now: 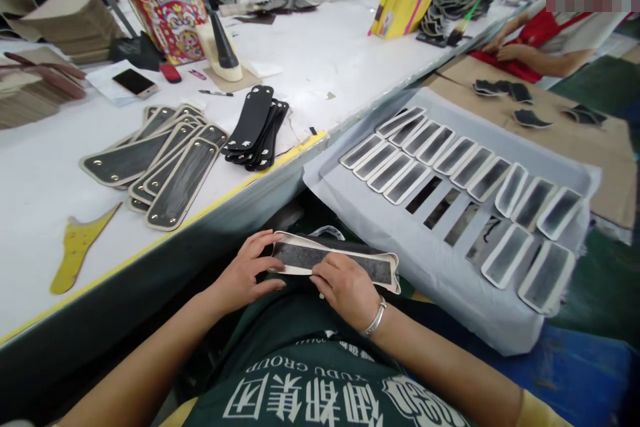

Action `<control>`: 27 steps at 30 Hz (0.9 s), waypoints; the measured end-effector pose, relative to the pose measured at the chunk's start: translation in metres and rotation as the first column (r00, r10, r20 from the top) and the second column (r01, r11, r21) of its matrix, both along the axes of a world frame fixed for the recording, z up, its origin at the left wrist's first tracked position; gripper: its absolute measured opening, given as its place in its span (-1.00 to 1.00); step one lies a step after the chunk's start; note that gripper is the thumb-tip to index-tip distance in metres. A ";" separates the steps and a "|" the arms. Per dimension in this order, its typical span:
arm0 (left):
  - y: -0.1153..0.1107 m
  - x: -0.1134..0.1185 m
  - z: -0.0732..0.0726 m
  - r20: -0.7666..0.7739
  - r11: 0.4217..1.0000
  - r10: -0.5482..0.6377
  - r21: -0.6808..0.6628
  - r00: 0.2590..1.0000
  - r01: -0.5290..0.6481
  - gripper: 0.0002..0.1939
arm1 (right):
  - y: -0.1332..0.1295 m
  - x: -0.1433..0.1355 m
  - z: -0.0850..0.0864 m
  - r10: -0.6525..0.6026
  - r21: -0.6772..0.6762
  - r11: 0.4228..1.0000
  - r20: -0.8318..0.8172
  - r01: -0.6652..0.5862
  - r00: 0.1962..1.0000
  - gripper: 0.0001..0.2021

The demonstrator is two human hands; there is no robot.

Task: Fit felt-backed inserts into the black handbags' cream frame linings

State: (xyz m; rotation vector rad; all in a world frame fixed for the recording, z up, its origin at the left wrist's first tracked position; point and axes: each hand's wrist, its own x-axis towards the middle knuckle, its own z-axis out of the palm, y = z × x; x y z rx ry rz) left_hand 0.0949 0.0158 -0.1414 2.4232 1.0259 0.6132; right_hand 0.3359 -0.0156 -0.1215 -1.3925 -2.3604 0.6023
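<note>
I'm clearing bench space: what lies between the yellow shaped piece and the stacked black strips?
In the head view, a fanned pile of studded, pale-edged dark strips lies between them.

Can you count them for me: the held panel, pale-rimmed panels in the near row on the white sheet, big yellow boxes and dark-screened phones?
Held panel: 1
Pale-rimmed panels, near row on the white sheet: 6
Big yellow box: 1
Dark-screened phone: 1
Total: 9

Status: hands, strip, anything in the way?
Left hand at left end of strip, thumb spread. Right hand pinching near edge. Strip's dark face visible, pale-bordered. Nothing visibly blocking.
</note>
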 end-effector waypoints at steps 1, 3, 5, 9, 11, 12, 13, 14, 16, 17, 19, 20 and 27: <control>-0.001 0.001 -0.003 0.001 1.000 -0.004 0.011 1.000 0.004 -0.85 | 0.000 -0.002 0.000 -0.016 -0.007 1.000 0.002 0.016 1.000 -0.88; 0.000 0.001 -0.006 0.005 0.999 -0.020 0.041 1.000 0.020 -0.87 | 0.001 -0.004 0.001 -0.033 -0.019 0.999 0.005 0.033 0.999 -0.89; 0.003 0.001 -0.007 0.003 0.995 -0.045 0.084 0.999 0.044 -0.89 | 0.002 -0.003 0.003 -0.019 -0.031 0.999 0.002 0.019 1.000 -0.92; 0.008 -0.002 -0.008 -0.030 0.982 -0.072 0.173 0.997 0.076 -0.90 | 0.003 -0.002 0.004 0.002 -0.057 0.998 0.012 -0.001 1.000 -0.96; 0.009 -0.002 -0.008 -0.039 0.984 -0.059 0.167 0.998 0.065 -0.90 | 0.004 -0.003 0.004 -0.013 -0.064 0.998 0.032 0.015 0.999 -0.93; 0.008 -0.001 -0.008 -0.035 0.987 -0.047 0.149 0.998 0.051 -0.89 | 0.005 -0.004 0.004 -0.020 -0.063 0.998 0.043 0.023 0.999 -0.92; 0.007 0.000 -0.007 -0.024 0.991 -0.027 0.127 0.999 0.030 -0.89 | 0.005 -0.005 0.004 -0.026 -0.061 0.998 0.053 0.029 0.998 -0.91; 0.006 0.002 -0.007 -0.009 0.995 0.000 0.101 1.000 0.001 -0.89 | 0.006 -0.006 0.004 -0.029 -0.060 0.998 0.063 0.033 0.998 -0.91; 0.001 0.006 -0.006 0.022 0.996 0.065 0.052 0.998 -0.066 -0.89 | 0.007 -0.009 0.005 -0.042 -0.060 0.997 0.082 0.047 0.996 -0.90; -0.001 0.009 -0.005 0.035 0.994 0.100 0.036 0.994 -0.101 -0.89 | 0.007 -0.010 0.006 -0.053 -0.061 0.996 0.091 0.059 0.994 -0.90; -0.006 0.015 -0.004 0.048 0.986 0.162 0.019 0.986 -0.163 -0.90 | 0.008 -0.012 0.006 -0.075 -0.057 0.995 0.106 0.082 0.992 -0.90; -0.008 0.018 -0.003 0.051 0.982 0.186 0.017 0.981 -0.187 -0.90 | 0.007 -0.012 0.006 -0.086 -0.051 0.994 0.114 0.092 0.990 -0.91; -0.014 0.035 -0.002 0.037 0.951 0.310 0.001 0.950 -0.310 -0.92 | 0.007 -0.019 0.005 -0.137 -0.029 0.989 0.182 0.145 0.974 -0.90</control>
